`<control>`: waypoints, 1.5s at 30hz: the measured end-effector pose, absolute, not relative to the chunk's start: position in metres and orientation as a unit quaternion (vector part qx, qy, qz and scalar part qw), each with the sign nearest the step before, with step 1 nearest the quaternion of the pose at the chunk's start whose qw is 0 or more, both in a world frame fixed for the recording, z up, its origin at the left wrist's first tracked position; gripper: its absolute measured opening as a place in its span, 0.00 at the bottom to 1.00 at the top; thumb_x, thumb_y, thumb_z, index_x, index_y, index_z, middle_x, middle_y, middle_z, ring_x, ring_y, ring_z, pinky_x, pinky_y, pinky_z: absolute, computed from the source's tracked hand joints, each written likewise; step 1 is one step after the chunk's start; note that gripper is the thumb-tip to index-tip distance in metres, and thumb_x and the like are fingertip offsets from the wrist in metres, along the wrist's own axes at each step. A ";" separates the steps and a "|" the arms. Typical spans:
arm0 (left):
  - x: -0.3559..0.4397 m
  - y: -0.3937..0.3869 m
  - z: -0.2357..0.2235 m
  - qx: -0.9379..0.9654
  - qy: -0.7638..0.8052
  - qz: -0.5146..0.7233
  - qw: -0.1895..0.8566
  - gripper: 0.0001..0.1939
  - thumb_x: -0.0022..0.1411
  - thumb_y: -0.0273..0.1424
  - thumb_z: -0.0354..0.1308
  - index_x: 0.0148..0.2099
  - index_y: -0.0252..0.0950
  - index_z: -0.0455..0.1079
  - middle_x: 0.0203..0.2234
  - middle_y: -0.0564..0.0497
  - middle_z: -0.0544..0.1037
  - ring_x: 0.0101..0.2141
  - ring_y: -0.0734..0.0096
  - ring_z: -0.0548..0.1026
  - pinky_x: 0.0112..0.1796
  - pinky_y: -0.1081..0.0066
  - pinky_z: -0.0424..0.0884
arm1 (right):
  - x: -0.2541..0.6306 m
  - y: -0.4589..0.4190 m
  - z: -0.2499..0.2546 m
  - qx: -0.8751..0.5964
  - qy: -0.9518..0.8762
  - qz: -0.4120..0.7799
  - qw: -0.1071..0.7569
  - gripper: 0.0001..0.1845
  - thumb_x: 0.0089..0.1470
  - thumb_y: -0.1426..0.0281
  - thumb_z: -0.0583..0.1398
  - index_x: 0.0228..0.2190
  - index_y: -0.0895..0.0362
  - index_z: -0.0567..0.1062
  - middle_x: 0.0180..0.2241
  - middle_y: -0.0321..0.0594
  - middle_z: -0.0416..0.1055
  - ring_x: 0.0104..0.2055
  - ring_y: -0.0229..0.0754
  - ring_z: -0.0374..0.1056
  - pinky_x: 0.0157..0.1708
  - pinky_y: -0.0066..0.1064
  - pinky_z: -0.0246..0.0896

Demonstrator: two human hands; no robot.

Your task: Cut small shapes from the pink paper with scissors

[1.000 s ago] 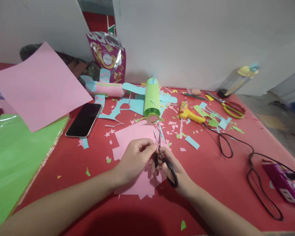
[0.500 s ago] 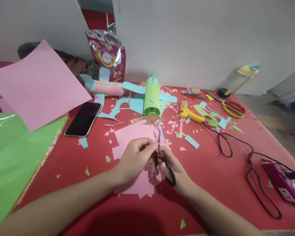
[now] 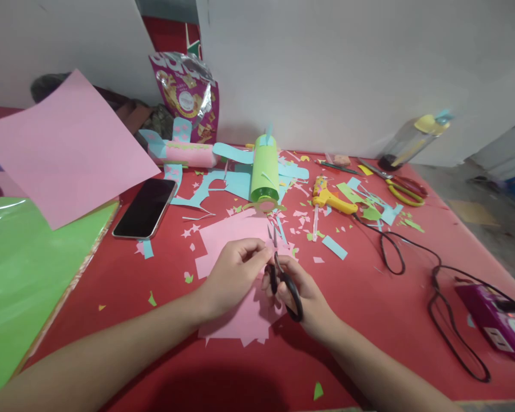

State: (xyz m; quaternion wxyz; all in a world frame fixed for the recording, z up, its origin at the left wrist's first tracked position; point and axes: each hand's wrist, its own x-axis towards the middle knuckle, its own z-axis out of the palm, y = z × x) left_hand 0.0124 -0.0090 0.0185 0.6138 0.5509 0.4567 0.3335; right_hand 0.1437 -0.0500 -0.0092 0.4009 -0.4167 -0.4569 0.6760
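Observation:
My right hand (image 3: pixel 302 292) grips black-handled scissors (image 3: pixel 292 294), whose slim blades point away from me and stand slightly apart. Just left of the blades, my left hand (image 3: pixel 240 272) pinches thumb against fingers; whatever is between them is too small to make out. Beneath both hands lie pink paper sheets (image 3: pixel 223 232) with cut edges, overlapping on the red table (image 3: pixel 154 355). Beyond the hands stands a light green paper tube plane (image 3: pixel 265 166) with blue wings. Farther left lies a pink tube plane (image 3: pixel 191 154) with blue, pink-dotted parts.
A phone (image 3: pixel 146 209) and a large pink sheet (image 3: pixel 72 154) are on the left, above a green packet (image 3: pixel 30 274). To the right lie a yellow glue gun (image 3: pixel 335 201) with its cord, red-and-yellow-handled scissors (image 3: pixel 405 189) and a purple power strip (image 3: pixel 493 320). Paper scraps are scattered around.
The scissors and my right hand have shifted slightly left, and the blades look a little closer together. My left hand keeps its pinch almost in place.

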 end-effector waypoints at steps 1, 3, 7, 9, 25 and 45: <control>0.013 -0.009 0.019 0.552 0.457 0.334 0.612 0.14 0.55 0.28 0.46 0.17 0.34 0.55 0.11 0.59 0.62 0.16 0.82 0.61 0.20 0.79 0.56 | 0.143 -0.050 -0.009 -0.419 -0.454 0.674 0.405 0.24 0.42 0.54 0.57 0.37 0.56 0.60 0.25 0.33 0.61 0.20 0.31 0.56 0.20 0.26 0.53; 0.013 -0.009 0.019 0.552 0.460 0.334 0.610 0.14 0.54 0.28 0.46 0.17 0.34 0.55 0.12 0.59 0.62 0.16 0.82 0.60 0.20 0.78 0.55 | 0.142 -0.049 -0.008 -0.420 -0.446 0.678 0.406 0.24 0.42 0.54 0.57 0.37 0.56 0.60 0.23 0.32 0.61 0.19 0.30 0.56 0.19 0.25 0.52; 0.012 -0.009 0.017 0.554 0.461 0.329 0.610 0.13 0.54 0.29 0.46 0.19 0.34 0.57 0.12 0.59 0.61 0.16 0.82 0.59 0.20 0.78 0.55 | 0.140 -0.048 -0.006 -0.435 -0.427 0.679 0.410 0.24 0.39 0.54 0.59 0.34 0.56 0.60 0.21 0.30 0.60 0.17 0.30 0.55 0.17 0.24 0.50; 0.012 -0.009 0.015 0.556 0.463 0.334 0.605 0.13 0.54 0.30 0.47 0.19 0.34 0.57 0.12 0.59 0.59 0.17 0.81 0.58 0.20 0.78 0.55 | 0.140 -0.047 -0.006 -0.444 -0.417 0.679 0.410 0.24 0.38 0.55 0.60 0.33 0.56 0.60 0.20 0.29 0.60 0.17 0.29 0.56 0.16 0.24 0.50; 0.004 0.003 0.015 0.678 0.390 0.147 0.605 0.12 0.51 0.29 0.46 0.18 0.33 0.56 0.13 0.58 0.54 0.16 0.81 0.54 0.18 0.78 0.51 | 0.146 -0.041 -0.012 -0.432 -0.305 0.676 0.514 0.18 0.38 0.75 0.62 0.33 0.53 0.62 0.23 0.28 0.63 0.22 0.30 0.63 0.23 0.23 0.57; -0.002 0.009 0.015 0.748 0.400 0.101 0.520 0.09 0.51 0.29 0.44 0.23 0.32 0.62 0.15 0.57 0.57 0.19 0.80 0.55 0.20 0.78 0.51 | 0.145 -0.041 -0.010 -0.466 -0.323 0.665 0.486 0.19 0.34 0.80 0.60 0.30 0.55 0.62 0.18 0.25 0.62 0.18 0.27 0.57 0.17 0.19 0.52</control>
